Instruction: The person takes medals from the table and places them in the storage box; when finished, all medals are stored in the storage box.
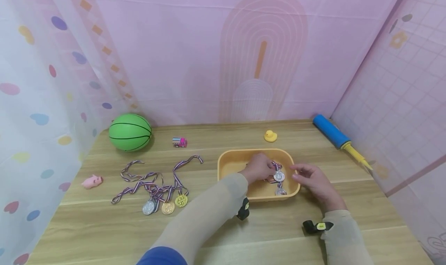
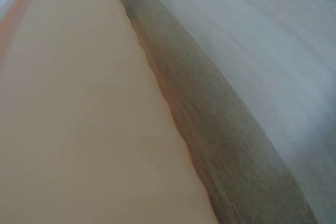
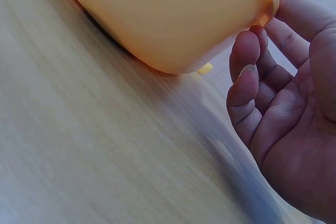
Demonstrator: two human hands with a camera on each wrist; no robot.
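My left hand (image 1: 259, 167) reaches into a yellow-orange plastic basin (image 1: 240, 152), its fingers curled at striped ribbons. They seem to pinch the ribbon of a silver medal (image 1: 279, 176); the fingertips are partly hidden. Lower in the basin lies a second silver medal (image 1: 280, 191). At the basin's right end, my right hand (image 1: 315, 182) holds the rim, thumb and fingers about it; the right wrist view shows bent fingers (image 3: 245, 51) beside the outer wall. The left wrist view has only the basin's side (image 2: 94, 103) and the table, no hand.
Left on the table lie a silver medal (image 1: 148, 207), a bronze-toned medal (image 1: 168, 207) and a gold medal (image 1: 181, 200) with tangled ribbons. Around them are a pink pig (image 1: 92, 182), green ball (image 1: 130, 132) and toy truck (image 1: 179, 142). A rubber duck (image 1: 270, 136) and blue pump (image 1: 331, 130) stand behind.
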